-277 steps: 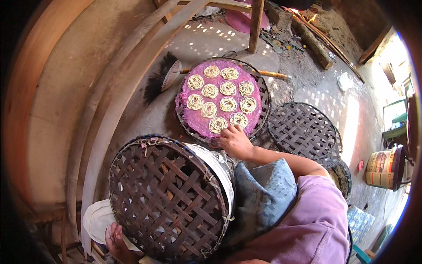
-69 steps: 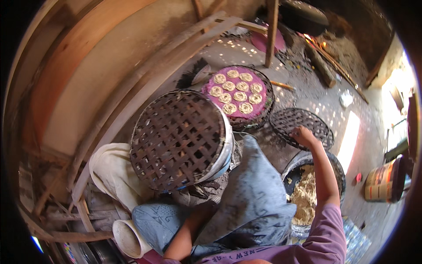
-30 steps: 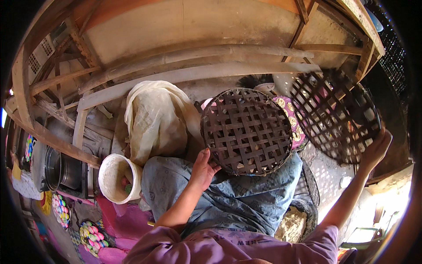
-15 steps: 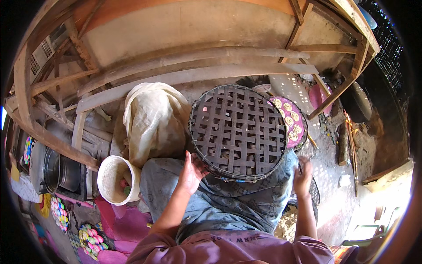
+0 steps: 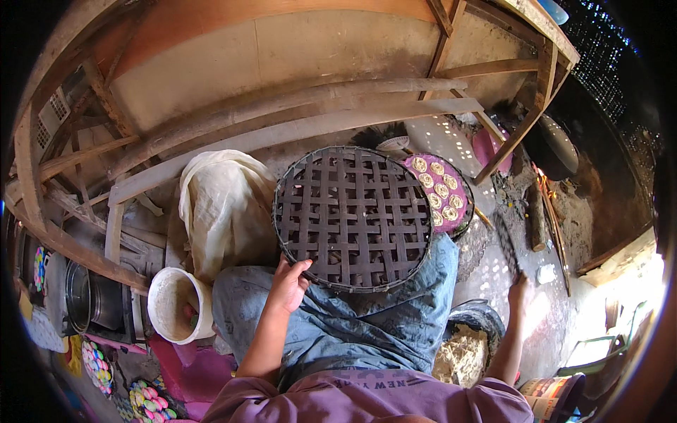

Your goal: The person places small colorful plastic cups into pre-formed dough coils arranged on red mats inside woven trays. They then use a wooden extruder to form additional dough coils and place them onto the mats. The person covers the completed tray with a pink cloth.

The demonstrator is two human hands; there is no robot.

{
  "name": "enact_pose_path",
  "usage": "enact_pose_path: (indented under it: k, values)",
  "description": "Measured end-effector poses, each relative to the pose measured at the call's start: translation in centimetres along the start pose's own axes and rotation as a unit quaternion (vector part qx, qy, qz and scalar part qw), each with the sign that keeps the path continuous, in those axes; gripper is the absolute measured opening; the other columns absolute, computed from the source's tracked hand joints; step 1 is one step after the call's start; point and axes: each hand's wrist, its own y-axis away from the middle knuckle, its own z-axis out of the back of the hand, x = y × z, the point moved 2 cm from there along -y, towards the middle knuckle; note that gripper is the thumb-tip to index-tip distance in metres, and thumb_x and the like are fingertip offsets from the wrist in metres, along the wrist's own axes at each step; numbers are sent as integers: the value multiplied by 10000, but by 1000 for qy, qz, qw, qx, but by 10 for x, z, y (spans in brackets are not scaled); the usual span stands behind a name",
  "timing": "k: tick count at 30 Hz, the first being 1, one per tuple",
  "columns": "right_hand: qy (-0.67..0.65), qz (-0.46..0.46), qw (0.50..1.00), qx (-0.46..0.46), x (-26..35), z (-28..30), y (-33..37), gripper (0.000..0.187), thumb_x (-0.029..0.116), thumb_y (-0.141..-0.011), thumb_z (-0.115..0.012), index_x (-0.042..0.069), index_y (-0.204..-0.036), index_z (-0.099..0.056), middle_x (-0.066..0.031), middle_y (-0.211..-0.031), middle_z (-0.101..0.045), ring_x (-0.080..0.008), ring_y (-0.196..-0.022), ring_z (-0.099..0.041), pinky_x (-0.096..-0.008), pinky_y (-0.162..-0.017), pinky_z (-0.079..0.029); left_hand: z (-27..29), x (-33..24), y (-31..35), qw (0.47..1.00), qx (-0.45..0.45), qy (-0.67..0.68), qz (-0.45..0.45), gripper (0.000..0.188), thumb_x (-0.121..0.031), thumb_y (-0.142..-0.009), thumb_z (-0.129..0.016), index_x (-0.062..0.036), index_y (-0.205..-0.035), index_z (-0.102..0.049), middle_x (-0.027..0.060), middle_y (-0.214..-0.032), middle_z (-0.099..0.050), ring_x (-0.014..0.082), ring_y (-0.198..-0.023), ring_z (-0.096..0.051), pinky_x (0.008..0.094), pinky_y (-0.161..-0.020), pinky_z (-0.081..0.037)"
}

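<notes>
A round, dark tray of open woven strips (image 5: 352, 218) rests on my lap, tilted over my knees. My left hand (image 5: 289, 283) is closed on its near left rim, thumb on top. My right hand (image 5: 520, 290) is off to the right, apart from the tray, with its fingers closed round a long, thin, dark thing (image 5: 506, 243). Motion blurs that thing, so its kind is unclear. Beyond the tray on the right lies a round tray with a purple cloth (image 5: 438, 189), bearing several pale coiled pieces.
A white bucket (image 5: 204, 310) stands left of my knee, beside a pale cloth-covered bundle (image 5: 226, 208). A dark basin (image 5: 486, 314) holding pale crumbly stuff sits at my right hip. Burning sticks (image 5: 550, 201) lie far right. A low wooden rail (image 5: 296, 134) crosses ahead.
My left hand has gone from open beside the woven tray to gripping its rim. My right hand has swung right, away from my knee, with the long dark thing in it.
</notes>
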Motion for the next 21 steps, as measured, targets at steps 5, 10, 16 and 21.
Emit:
enact_pose_path:
  k: [5,10,16,21]
  values:
    - [-202,197,949,-140,91,121,47,368,-82,-899,-487,36,-1231,-591,-130,-1050,-692,-209,-888,-692,-257,-636,-563,-8,-2,3,999,17,43,-10,468,-270,-905,-649,-162,-1323,-469,20,-1253,-578,183,-1128,-581,357,-845,-525]
    - [-205,511,826,-120,217,153,90,561,-15,-786,-513,81,-1339,-509,-118,-1313,-570,-313,-1217,-533,-437,-1061,-399,-22,-14,8,993,94,73,22,737,-695,-898,-409,-178,-1422,-410,36,-1363,-532,218,-1186,-542,416,-960,-441]
    - [-108,658,743,-52,267,141,123,573,89,-829,-501,59,-1398,-434,-122,-1389,-492,-337,-1251,-502,-432,-1051,-411,-21,-19,11,998,33,49,26,911,-804,-811,-398,-137,-1431,-403,57,-1401,-500,241,-1262,-487,439,-1021,-418]
    - [-127,653,742,88,266,159,114,615,98,-819,-546,52,-1417,-409,-141,-1418,-456,-346,-1329,-412,-437,-1132,-307,-14,-14,4,995,27,70,64,789,-705,-842,-510,-153,-1399,-426,54,-1330,-559,206,-1155,-574,391,-930,-483]
